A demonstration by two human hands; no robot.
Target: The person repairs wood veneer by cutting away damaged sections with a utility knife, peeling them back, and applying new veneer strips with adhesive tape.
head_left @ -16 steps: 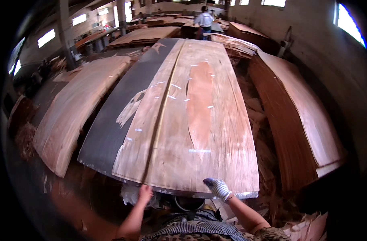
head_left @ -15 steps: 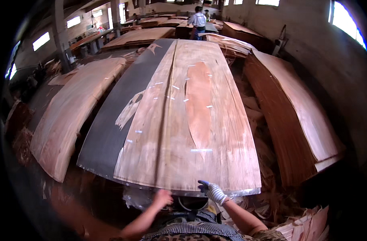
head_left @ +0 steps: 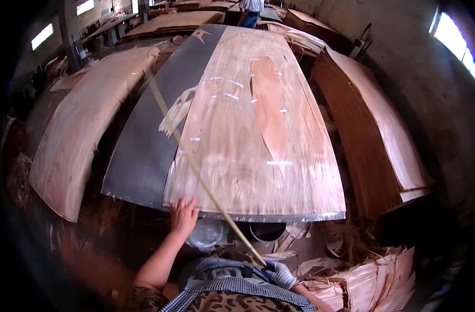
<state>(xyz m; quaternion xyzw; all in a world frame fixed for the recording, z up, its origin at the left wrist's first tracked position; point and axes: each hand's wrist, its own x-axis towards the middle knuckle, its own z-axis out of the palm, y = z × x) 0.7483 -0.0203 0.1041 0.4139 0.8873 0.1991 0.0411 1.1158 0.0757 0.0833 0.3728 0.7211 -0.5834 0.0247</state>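
Note:
A long, pale wood veneer sheet (head_left: 232, 171) lies over a dark grey panel (head_left: 136, 161), which shows along its left side. My bare left hand (head_left: 184, 216) rests at the near left edge of the veneer, fingers spread. My right hand (head_left: 282, 275), in a striped glove with dark fingertips, is closed around the near end of a long thin stick (head_left: 210, 193). The stick slants across the veneer toward the far left. White tape strips (head_left: 279, 163) dot the veneer around a long reddish patch (head_left: 268, 104). A torn pale scrap (head_left: 176, 117) lies on the grey panel.
Curved veneer stacks stand at left (head_left: 91, 125) and right (head_left: 362, 151). Below the near edge are a clear plastic-covered container (head_left: 205, 233) and a dark bucket (head_left: 267, 232). Veneer offcuts (head_left: 378, 281) pile at the lower right. A person (head_left: 250, 10) stands at the far end.
The stick lay lengthwise along the veneer; now it slants left, its near end in my right hand, drawn back toward my body. My left hand has moved left onto the veneer's edge.

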